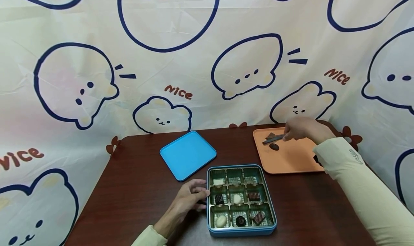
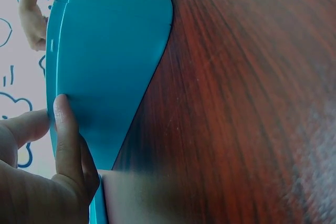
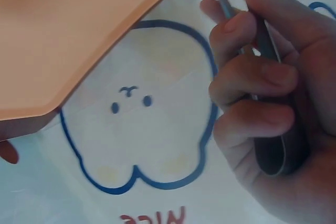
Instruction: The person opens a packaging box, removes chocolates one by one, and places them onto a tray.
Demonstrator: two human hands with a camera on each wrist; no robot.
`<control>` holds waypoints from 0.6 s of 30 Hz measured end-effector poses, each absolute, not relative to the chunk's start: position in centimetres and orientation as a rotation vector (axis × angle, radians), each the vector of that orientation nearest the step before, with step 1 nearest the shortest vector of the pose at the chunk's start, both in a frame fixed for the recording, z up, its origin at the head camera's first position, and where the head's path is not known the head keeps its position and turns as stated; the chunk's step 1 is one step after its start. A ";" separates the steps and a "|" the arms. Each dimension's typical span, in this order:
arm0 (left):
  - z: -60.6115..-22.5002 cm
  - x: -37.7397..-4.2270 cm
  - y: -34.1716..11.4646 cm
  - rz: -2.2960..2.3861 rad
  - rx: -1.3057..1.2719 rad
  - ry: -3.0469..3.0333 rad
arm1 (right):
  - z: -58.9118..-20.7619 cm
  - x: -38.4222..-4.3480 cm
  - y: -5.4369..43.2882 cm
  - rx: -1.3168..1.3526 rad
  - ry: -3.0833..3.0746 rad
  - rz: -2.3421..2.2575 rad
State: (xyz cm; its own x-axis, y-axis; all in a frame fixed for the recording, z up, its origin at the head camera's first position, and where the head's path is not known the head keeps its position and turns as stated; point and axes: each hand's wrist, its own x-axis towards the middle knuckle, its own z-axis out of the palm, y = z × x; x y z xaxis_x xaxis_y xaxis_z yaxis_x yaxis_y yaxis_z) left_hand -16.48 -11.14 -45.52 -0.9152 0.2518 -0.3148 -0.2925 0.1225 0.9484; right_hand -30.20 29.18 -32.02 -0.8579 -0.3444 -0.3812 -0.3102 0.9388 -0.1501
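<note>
My right hand (image 1: 299, 128) grips dark-handled metal tongs (image 3: 281, 140) over the orange tray (image 1: 291, 161). Their tips reach a brown chocolate piece (image 1: 270, 135) near the tray's left side; whether they pinch it I cannot tell. Just below lies a dark oval chocolate (image 1: 274, 146). My left hand (image 1: 189, 195) touches the left side of a blue tin (image 1: 242, 232), fingers extended along its rim and wall. Inside the tin, a gold divided insert holds white chocolates such as an oval one (image 1: 221, 221), and dark ones, including a round one (image 1: 240, 221) and a striped one (image 1: 258, 218).
A flat blue lid (image 1: 187, 155) lies on the dark wooden table (image 1: 129, 188), behind my left hand. Another dark piece (image 1: 317, 160) shows on the orange tray beside my right sleeve. A patterned cloth (image 1: 200, 73) hangs right behind the table's far edge.
</note>
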 end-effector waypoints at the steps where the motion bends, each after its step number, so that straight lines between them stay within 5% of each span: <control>1: -45.5 -16.5 -11.1 1.845 -0.040 2.008 | -31.9 -30.1 28.8 -0.486 2.693 -0.137; 18: -45.7 -16.7 -11.1 1.832 -0.042 2.017 | -29.7 -27.2 21.1 -0.846 2.704 -0.239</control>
State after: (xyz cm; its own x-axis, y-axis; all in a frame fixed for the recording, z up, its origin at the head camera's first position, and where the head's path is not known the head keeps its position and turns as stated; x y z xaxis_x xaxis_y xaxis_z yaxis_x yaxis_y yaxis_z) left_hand -16.65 -11.15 -45.72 -0.9142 0.2497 -0.3192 -0.2937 0.1343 0.9464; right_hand -27.23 21.06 -29.71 -0.7827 -0.5783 -0.2302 -0.5289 0.8129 -0.2438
